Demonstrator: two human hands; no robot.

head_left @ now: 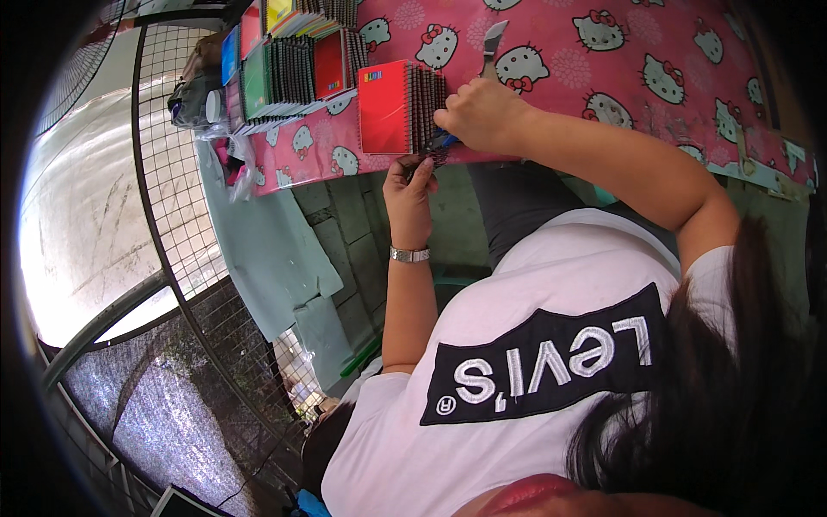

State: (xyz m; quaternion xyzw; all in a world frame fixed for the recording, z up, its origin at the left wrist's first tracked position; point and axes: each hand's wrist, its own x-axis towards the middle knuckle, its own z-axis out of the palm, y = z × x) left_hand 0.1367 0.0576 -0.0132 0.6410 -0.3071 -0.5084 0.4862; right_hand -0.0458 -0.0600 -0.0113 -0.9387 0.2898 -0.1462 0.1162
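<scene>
A stack of red spiral notebooks (384, 108) lies near the table's edge, its dark wire coils facing right. At the near end of these coils, my left hand (408, 183) is closed, thumb and fingers pinched at dark wire; exactly what they grip is unclear. My right hand (484, 114) is curled into a fist right beside the coils. A small blue and dark tool (444, 140) shows below its fingers, mostly hidden. Just beyond the fist, a metal blade (494, 39) with a short handle points away; whether the hand touches it cannot be told.
Piles of spiral notebooks in green (256, 82), red (329, 65), blue and yellow stand at the far left. A pink patterned cloth (560, 95) covers the table. Left of the table are a plastic bag (233, 159), a jar with a white lid (214, 107) and a wire mesh screen (177, 164).
</scene>
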